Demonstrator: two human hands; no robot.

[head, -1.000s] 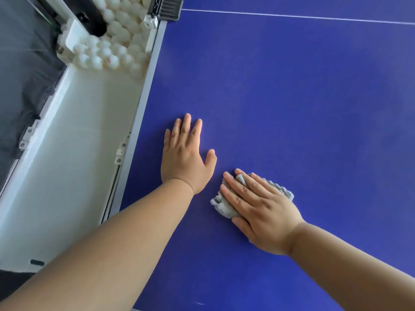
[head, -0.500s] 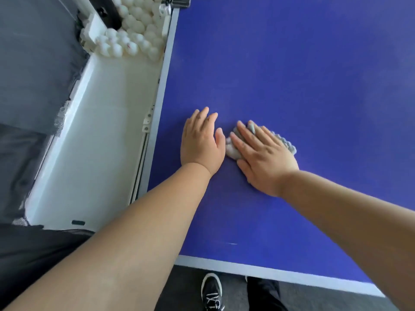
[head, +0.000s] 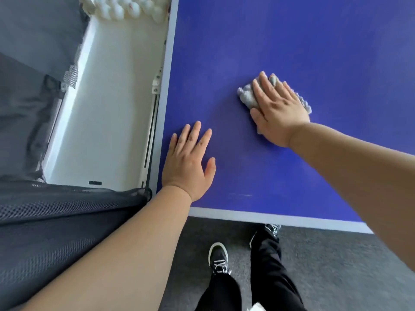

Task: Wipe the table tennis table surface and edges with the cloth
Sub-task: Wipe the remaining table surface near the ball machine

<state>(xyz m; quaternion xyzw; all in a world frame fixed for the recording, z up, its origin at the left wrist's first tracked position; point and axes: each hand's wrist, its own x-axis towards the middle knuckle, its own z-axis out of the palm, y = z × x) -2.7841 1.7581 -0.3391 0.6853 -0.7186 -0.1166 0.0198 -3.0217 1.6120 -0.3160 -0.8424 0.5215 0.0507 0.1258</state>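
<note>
On the blue, white-edged table tennis desk (head: 292, 41), near its corner, we've got the small grey fluffy cloth (head: 246, 97), and most of it is hidden. The right hand (head: 280, 108) lies flat over it, fingers (head: 260, 86) straight and pressing down, so only a tuft at the left and a fringe at the right poke out. The left hand (head: 188, 162) sits closer to the corner, apart from the cloth, palm down, fingers (head: 195, 135) straight and spread on bare blue.

Beside the desk's left edge, the long white plastic tray (head: 107, 108) is cut off at the top. The white plastic balls (head: 125, 7) heaped there run out of view, too clipped for us to count. A black mesh net (head: 56, 209) hides the tray's near end.

Count with us: two hands, one cloth, one tray, and two black-and-white shoes (head: 219, 259) on the grey carpet floor (head: 336, 265), the farther one half under the desk's lip.
</note>
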